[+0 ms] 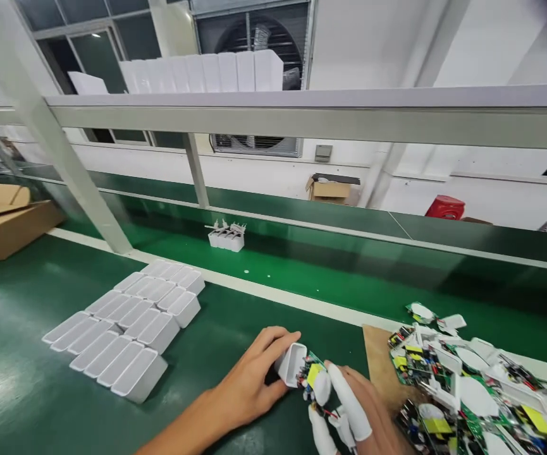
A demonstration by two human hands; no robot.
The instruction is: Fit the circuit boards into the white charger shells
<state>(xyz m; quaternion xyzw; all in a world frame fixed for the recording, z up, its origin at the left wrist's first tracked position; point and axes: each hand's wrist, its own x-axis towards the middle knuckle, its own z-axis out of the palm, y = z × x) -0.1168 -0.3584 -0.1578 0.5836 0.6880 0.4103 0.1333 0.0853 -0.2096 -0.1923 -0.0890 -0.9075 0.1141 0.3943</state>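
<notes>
My left hand [249, 379] is closed around a white plastic housing [291, 363], its open end turned to the right. My right hand [353, 411], with white finger cots on several fingers, pinches a green circuit board [313, 376] with a yellow part, its end at the mouth of the housing. Both hands are low over the green table, near its front edge.
Rows of empty white housings [131, 325] lie to the left. A heap of circuit boards [467, 385] sits on a brown sheet [377, 360] at right. A small group of white pieces [226, 237] rests on the green conveyor belt [349, 259]. A cardboard box [2, 221] stands far left.
</notes>
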